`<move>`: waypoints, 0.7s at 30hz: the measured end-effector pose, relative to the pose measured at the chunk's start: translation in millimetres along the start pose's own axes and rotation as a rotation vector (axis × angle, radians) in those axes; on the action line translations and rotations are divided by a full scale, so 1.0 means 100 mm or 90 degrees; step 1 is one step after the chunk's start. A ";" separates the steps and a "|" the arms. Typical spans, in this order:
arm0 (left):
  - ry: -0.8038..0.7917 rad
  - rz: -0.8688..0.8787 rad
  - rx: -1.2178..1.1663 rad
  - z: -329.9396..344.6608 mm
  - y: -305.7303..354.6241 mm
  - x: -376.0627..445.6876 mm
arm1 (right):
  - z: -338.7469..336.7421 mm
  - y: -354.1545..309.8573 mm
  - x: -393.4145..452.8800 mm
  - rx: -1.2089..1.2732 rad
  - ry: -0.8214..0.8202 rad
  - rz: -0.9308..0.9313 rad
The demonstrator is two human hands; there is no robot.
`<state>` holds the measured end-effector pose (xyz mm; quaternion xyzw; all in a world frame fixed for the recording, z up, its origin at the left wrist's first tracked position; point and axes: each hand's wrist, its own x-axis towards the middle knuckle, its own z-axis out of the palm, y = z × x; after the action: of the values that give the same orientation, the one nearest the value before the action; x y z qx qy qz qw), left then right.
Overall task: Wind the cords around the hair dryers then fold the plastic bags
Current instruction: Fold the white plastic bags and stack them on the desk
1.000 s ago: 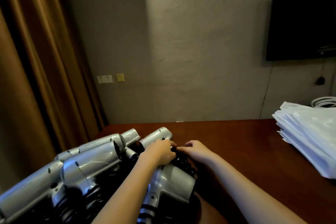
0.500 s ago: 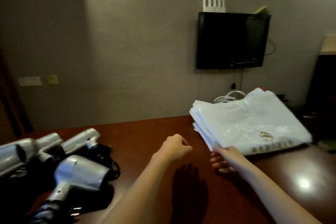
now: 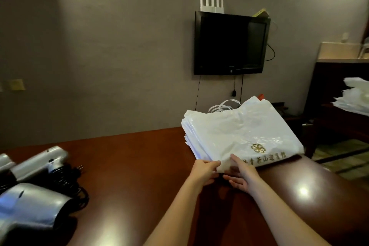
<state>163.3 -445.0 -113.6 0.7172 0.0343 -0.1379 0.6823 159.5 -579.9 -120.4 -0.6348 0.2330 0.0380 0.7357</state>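
A: Broadly, what occupies the bench (image 3: 139,162)?

B: Largest, a stack of white plastic bags (image 3: 239,134) at its far right edge; then silver hair dryers (image 3: 38,162) at the left, black cords (image 3: 73,173) bunched beside them.

A: How should the bags handle?

B: Probably light, limp and slippery; thin sheets likely cling, so one may drag its neighbours. The near corner (image 3: 221,166), where layers can be parted, seems the best hold.

A: And the hands?

B: The left hand (image 3: 203,171) has its fingers curled, pinching that corner. The right hand (image 3: 241,175) lies just beside it, fingers straight and slightly spread, thumb resting on the top bag.
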 end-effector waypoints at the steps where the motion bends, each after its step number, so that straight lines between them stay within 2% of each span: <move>1: 0.009 0.006 0.000 0.02 0.00 0.01 | 0.00 -0.02 -0.01 -0.006 -0.009 0.011; 4: 0.040 0.044 -0.007 0.04 0.02 0.02 | -0.05 -0.06 -0.04 -0.020 -0.014 0.022; 8: 0.056 0.071 -0.048 0.02 0.03 -0.04 | -0.08 -0.06 -0.06 0.075 -0.004 0.012; 11: 0.051 0.015 -0.112 -0.01 0.03 -0.12 | 0.01 -0.23 -0.05 0.084 0.089 -0.140; 14: -0.039 -0.066 -0.209 -0.07 0.15 -0.16 | 0.09 -0.38 -0.22 0.100 0.107 -0.259; 15: -0.071 -0.086 -0.237 -0.09 0.17 -0.17 | 0.10 -0.32 -0.26 0.092 0.098 -0.255; 17: -0.082 -0.103 -0.261 -0.10 0.16 -0.21 | 0.05 -0.09 -0.33 0.043 0.047 -0.160; 19: -0.024 -0.106 -0.267 -0.11 0.08 -0.23 | -0.01 0.10 -0.39 0.008 -0.053 -0.050; 21: 0.008 -0.088 -0.278 -0.15 0.01 -0.26 | -0.07 0.10 -0.45 0.019 -0.116 -0.007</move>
<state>140.9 -426.6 -106.1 0.5493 0.1168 -0.1689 0.8100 113.6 -573.4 -112.5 -0.6187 0.1623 0.0881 0.7636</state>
